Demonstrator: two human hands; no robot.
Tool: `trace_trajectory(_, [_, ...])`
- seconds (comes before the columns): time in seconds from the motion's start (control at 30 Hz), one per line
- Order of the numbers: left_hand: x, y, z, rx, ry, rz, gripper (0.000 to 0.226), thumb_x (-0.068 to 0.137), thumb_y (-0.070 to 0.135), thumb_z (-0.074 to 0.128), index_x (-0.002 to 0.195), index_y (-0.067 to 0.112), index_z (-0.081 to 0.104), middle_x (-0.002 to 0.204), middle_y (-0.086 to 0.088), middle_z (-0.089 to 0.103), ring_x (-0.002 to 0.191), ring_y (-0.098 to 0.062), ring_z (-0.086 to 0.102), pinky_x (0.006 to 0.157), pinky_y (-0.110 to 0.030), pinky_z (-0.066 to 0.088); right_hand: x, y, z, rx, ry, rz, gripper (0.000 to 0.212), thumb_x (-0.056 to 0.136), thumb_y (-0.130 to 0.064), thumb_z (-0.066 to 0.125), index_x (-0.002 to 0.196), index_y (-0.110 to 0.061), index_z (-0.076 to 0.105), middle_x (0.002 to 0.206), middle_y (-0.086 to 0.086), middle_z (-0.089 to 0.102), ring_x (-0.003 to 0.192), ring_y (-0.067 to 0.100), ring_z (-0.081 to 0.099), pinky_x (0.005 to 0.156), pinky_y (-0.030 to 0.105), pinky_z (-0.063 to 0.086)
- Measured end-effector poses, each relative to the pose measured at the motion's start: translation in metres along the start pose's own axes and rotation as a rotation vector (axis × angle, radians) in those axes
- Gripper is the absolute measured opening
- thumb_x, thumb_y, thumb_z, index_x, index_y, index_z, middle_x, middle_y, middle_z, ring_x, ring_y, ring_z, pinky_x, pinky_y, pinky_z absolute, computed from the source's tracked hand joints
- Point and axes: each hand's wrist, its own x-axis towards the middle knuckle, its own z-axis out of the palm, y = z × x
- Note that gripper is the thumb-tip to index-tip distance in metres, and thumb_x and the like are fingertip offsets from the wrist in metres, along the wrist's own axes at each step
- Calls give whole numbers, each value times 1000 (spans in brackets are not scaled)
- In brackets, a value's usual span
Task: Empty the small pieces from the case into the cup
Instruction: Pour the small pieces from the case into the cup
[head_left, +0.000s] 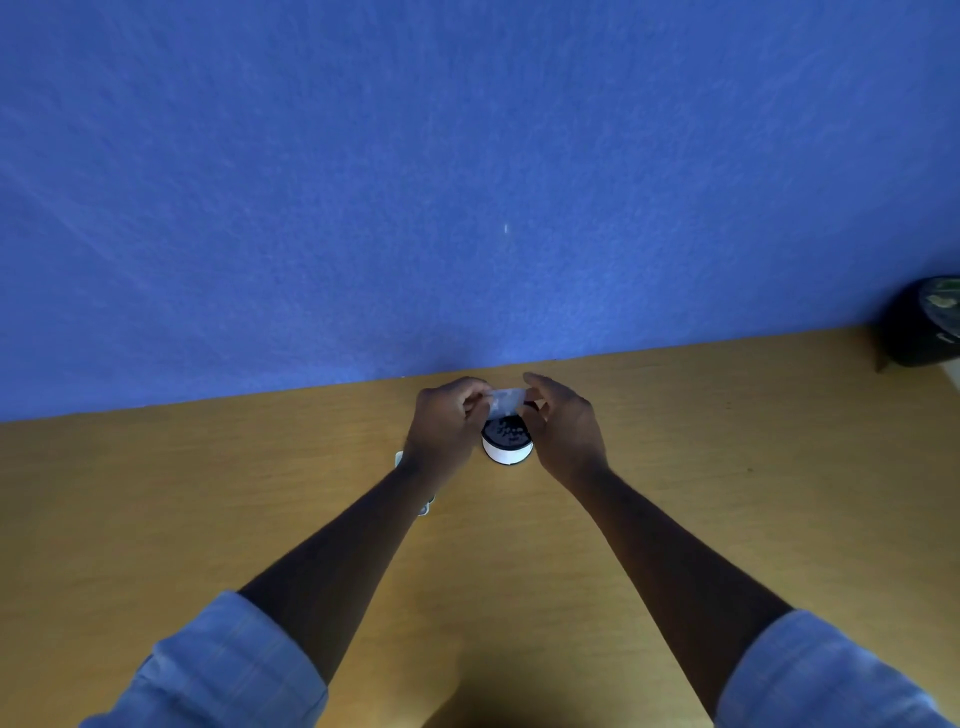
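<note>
We note a small clear plastic case (508, 401) pinched between left hand (448, 422) and right hand (563, 427), held directly above a white round cup (507, 451) containing small dark pieces (506, 430).

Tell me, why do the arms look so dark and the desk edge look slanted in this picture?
Head view: dim light leaves both forearms nearly black; the left hand, right hand and clear case over the cup look soft; the wide lens bends the table edge.
</note>
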Motion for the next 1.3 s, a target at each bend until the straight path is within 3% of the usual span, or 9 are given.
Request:
trace_trajectory(0.07, [2, 2, -1, -13, 12, -6, 12, 98, 10, 69, 101, 6, 80, 87, -3, 81, 81, -15, 77, 72, -40, 63, -2, 0, 1, 15, -16, 19, 59, 99, -13, 62, 156, -17, 49, 131, 5, 68, 119, 24, 64, 97, 43, 57])
trace_trajectory(0.2, [2, 1, -3, -23, -9, 4, 12, 99, 10, 68, 101, 6, 79, 88, -3, 80, 83, -15, 77, 72, -41, 64, -2, 3, 1, -156, -121, 73, 47, 94, -15, 66, 140, -22, 62, 142, 6, 53, 132, 31, 51, 106, 49, 42])
trace_trajectory(0.33, [2, 4, -4, -36, -7, 10, 12, 100, 11, 68, 98, 6, 78, 86, -3, 79, 81, -13, 76, 69, -38, 63, 0, 0, -2, -142, -157, 138, 62, 93, -21, 65, 152, -30, 48, 155, 3, 46, 141, 29, 44, 112, 55, 35])
trace_trajectory(0.43, [1, 5, -3, -29, -12, 19, 12, 99, 10, 67, 97, 6, 78, 86, -4, 80, 80, -14, 76, 68, -40, 63, 3, -1, -2, -246, -223, 117, 52, 94, -23, 64, 145, -31, 56, 157, 1, 42, 142, 28, 42, 109, 51, 33])
trace_trajectory(0.7, [-1, 2, -4, -4, -16, 5, 13, 99, 7, 66, 97, 7, 78, 87, -4, 80, 82, -14, 77, 68, -43, 63, 2, -1, -1, -206, -227, 143, 57, 94, -19, 63, 149, -31, 51, 157, 1, 43, 143, 29, 43, 110, 52, 32])
trace_trajectory(0.77, [-1, 1, -4, -2, -15, 3, 12, 99, 7, 66, 97, 6, 78, 87, -3, 80, 82, -13, 77, 67, -40, 62, 1, -2, -2, -158, -214, 177, 70, 93, -18, 63, 157, -32, 39, 159, 1, 42, 145, 28, 42, 113, 55, 31])
trace_trajectory(0.87, [0, 2, -4, -3, -18, 4, 12, 99, 6, 66, 97, 7, 78, 86, -2, 80, 81, -11, 76, 67, -35, 62, 2, -1, 0, -204, -249, 159, 54, 94, -18, 63, 146, -29, 53, 156, 1, 44, 143, 28, 44, 111, 52, 31])
trace_trajectory(1.17, [3, 6, -6, -44, 21, -20, 10, 98, 6, 68, 97, 6, 78, 83, 2, 78, 79, -11, 73, 66, -14, 53, 3, 1, 1, -160, -210, 170, 53, 96, -21, 63, 148, -29, 52, 158, 2, 46, 143, 27, 45, 111, 51, 32])
trace_trajectory(1.3, [7, 4, -4, -151, 83, -147, 7, 96, 11, 70, 98, 11, 77, 89, 1, 79, 82, -18, 77, 75, -35, 66, 5, 2, -1, -136, -151, 161, 34, 101, -22, 58, 134, -30, 65, 147, -2, 57, 136, 22, 52, 101, 44, 30])
